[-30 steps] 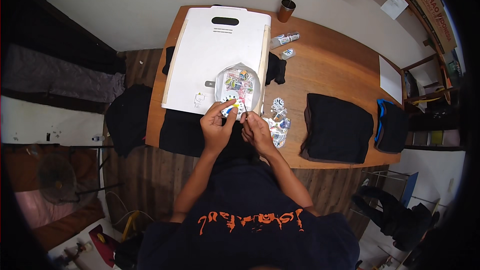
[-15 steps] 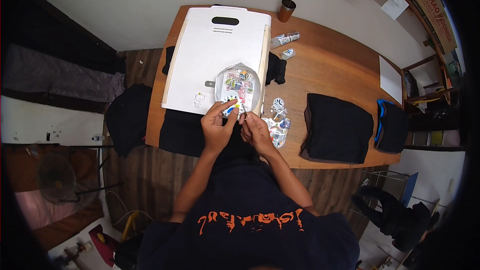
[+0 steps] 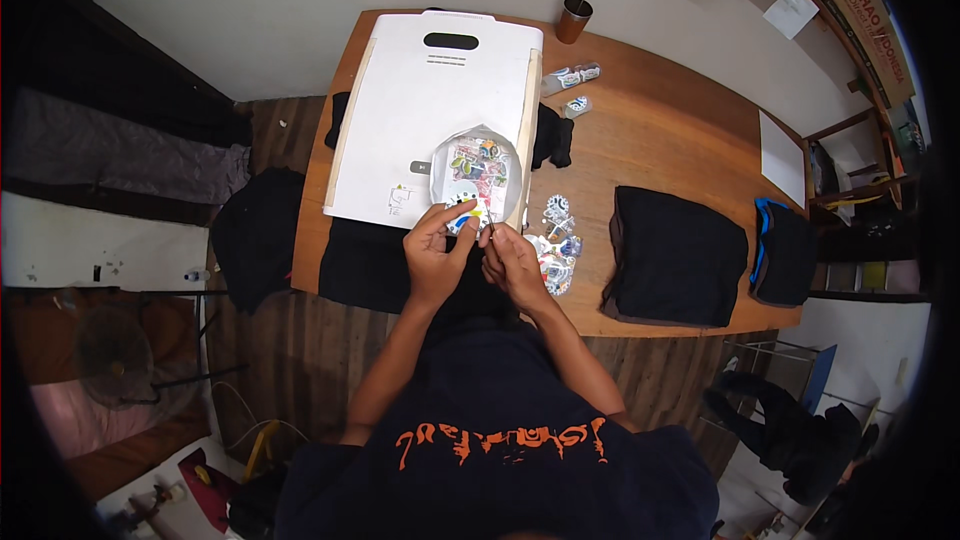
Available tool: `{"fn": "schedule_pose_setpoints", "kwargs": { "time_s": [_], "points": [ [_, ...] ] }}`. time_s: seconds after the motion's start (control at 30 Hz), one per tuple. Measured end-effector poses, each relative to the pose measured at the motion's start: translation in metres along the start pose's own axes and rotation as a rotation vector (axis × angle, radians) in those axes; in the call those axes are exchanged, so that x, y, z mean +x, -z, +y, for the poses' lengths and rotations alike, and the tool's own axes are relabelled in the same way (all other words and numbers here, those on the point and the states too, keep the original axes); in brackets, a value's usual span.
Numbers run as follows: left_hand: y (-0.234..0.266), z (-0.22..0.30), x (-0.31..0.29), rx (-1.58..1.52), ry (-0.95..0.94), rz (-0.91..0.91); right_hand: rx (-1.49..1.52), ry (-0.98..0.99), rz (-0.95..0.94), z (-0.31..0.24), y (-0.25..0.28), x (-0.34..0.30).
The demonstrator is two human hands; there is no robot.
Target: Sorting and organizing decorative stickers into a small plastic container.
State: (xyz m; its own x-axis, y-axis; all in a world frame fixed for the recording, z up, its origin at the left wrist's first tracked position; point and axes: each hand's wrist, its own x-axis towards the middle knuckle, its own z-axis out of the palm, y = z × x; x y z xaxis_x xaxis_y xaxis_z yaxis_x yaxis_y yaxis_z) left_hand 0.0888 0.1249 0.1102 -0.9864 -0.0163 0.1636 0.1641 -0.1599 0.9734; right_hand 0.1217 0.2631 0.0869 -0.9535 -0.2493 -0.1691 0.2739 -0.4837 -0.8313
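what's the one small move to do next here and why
Perhaps turn the patterned piece slightly with the left hand: that hand pinches it, while the right hand holds a thin dark tool close to its right side, so a small turn might bring fresh edge to the tool.

I hold a small, flat white piece with a printed blue, yellow and black pattern (image 3: 456, 222) between the thumb and index finger of my left hand (image 3: 432, 258); its patterned face is up, partly hidden by those fingers. A thin, dark, slender tool (image 3: 490, 221) sits in my right fingertips (image 3: 500, 235), pointing away from me, just beside the piece's right edge.
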Motion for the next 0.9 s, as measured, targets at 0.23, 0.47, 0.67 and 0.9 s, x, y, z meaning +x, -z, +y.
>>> {"fn": "schedule_pose_setpoints", "kwargs": {
  "time_s": [0.23,0.47,0.67,0.9],
  "points": [
    [0.0022,-0.0009,-0.0011,0.039,0.002,-0.01,-0.012,0.02,-0.004,0.0006,-0.0007,-0.0001],
    [0.0009,-0.0001,-0.0007,0.03,-0.001,-0.005,-0.011,0.026,0.001,0.002,-0.0004,-0.0002],
    [-0.0002,0.0022,-0.0002,0.009,0.005,-0.007,0.015,0.009,-0.001,0.0016,0.0009,0.0001],
    [-0.0008,0.0031,0.0008,0.03,-0.021,-0.018,-0.004,0.029,0.006,0.0038,0.0011,0.0005]
  ]
}}
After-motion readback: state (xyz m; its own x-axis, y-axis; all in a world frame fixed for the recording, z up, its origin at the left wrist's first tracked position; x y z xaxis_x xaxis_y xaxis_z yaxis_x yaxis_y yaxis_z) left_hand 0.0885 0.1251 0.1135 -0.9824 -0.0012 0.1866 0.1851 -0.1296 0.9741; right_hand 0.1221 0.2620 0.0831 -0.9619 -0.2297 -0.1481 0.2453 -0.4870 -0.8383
